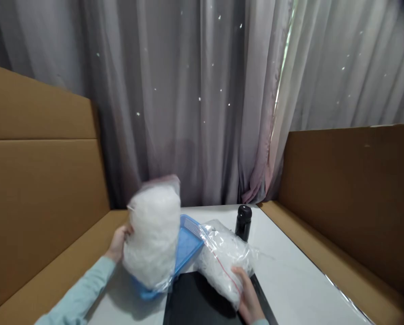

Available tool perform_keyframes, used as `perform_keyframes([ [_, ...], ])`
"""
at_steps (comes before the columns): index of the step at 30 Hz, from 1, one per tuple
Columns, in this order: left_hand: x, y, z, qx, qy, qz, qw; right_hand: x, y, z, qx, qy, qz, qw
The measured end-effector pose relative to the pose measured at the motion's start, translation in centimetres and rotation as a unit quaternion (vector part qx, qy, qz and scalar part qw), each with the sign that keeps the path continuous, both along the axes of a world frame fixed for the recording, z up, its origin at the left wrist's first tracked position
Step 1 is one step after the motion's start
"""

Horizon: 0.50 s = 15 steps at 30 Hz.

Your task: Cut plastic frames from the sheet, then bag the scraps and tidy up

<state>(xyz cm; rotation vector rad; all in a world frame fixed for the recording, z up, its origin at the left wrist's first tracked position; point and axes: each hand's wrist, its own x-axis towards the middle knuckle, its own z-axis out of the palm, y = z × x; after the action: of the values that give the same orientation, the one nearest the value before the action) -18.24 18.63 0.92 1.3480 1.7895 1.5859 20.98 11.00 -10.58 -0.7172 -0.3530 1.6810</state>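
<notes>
My left hand (119, 241) grips the left edge of a clear plastic bag stuffed with white fluffy filling (151, 234), held upright over a blue plastic basket (190, 241). Its fingers are partly hidden behind the bag. On the right, my right hand (247, 293) is closed on the lower edge of a clear zip bag (224, 253) with a red seal line and whitish, stringy contents. That second bag is tilted above a black mat (195, 302) and beside the basket's right end. The first bag covers much of the basket.
A black bottle (243, 222) stands on the white table (290, 280) behind the zip bag. Cardboard walls rise at the left (42, 203) and right (350, 198). Grey curtains (188, 113) with small stars hang beyond the table's far edge.
</notes>
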Motion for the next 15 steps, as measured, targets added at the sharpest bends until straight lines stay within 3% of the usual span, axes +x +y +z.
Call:
perform_keyframes([
  [2, 0.3, -1.6, -2.7, -0.021, 0.016, -0.058, 0.998, 0.0, 0.0, 0.0, 0.001, -0.007, 0.001, 1.0],
  [5, 0.4, -2.5, -4.2, -0.033, 0.049, -0.126, 0.99, -0.1, 0.0, 0.0, 0.009, -0.021, 0.001, 1.0],
  [11, 0.2, -2.6, -3.2, -0.041, 0.118, -0.169, 0.978, -0.2, 0.1, -0.3, 0.015, -0.065, 0.002, 0.998],
  [15, 1.3, -2.1, -2.2, -0.091, 0.153, -0.146, 0.973, -0.1, 0.1, -0.3, 0.016, -0.07, 0.001, 0.997],
])
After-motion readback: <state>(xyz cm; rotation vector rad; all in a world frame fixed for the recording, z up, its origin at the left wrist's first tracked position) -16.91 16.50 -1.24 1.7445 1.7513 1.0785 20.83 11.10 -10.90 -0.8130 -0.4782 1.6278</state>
